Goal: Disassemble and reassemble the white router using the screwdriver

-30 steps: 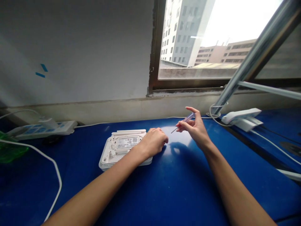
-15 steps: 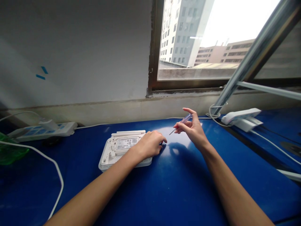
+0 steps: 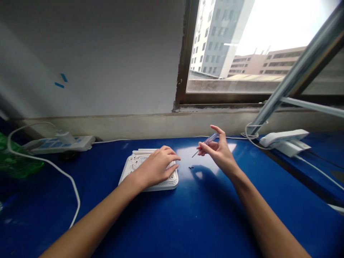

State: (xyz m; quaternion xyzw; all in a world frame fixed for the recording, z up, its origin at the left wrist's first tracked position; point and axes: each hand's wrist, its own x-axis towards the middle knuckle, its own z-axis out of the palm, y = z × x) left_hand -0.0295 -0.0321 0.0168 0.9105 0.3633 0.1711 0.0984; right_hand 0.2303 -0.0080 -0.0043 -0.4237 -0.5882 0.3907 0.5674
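Observation:
A white router (image 3: 166, 185) lies upside down on the blue tabletop, its vented underside up and its antennas (image 3: 143, 152) folded along the far edge. Over its right half is my left hand (image 3: 158, 165), fingers stretched and apart, holding nothing; whether it touches the casing I cannot tell. Just right of the router, small dark screws (image 3: 190, 167) rest on the table. My right hand (image 3: 219, 150) grips a screwdriver (image 3: 210, 138) with a clear purple handle, raised above the table, its thin shaft pointing down and left toward the screws. The index finger is lifted off the handle.
At the left a white power strip (image 3: 84, 143) holds a plug, with a white cable and a green plastic bottle (image 3: 24, 168) near it. Another power strip (image 3: 285, 136) with adapters is at the right, beside a slanted metal pole (image 3: 285, 84). Wall and window stand behind.
My left hand has moved left from the screws back over the router, leaving the screws on the table. My right hand still holds the screwdriver nearly in place. The view has shifted slightly.

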